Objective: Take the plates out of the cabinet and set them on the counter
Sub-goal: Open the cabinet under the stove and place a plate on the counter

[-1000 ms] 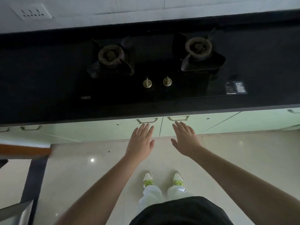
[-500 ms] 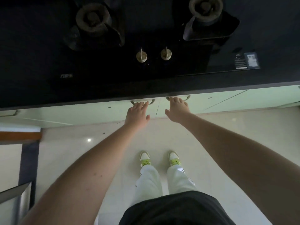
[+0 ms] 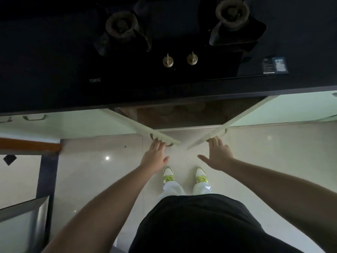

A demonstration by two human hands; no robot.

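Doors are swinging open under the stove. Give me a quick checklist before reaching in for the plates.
1. Pale green left cabinet door swung out: ok.
2. Pale green right cabinet door swung out: ok.
3. Left hand on its metal door handle, fingers hooked over it: ok.
4. Right hand touching the right door's edge near its handle; a real grip: cannot tell.
5. Plates visible in the dark cabinet interior: cannot tell, only faint round shapes.
6. Free space on the black countertop beside the glass gas hob: ok.
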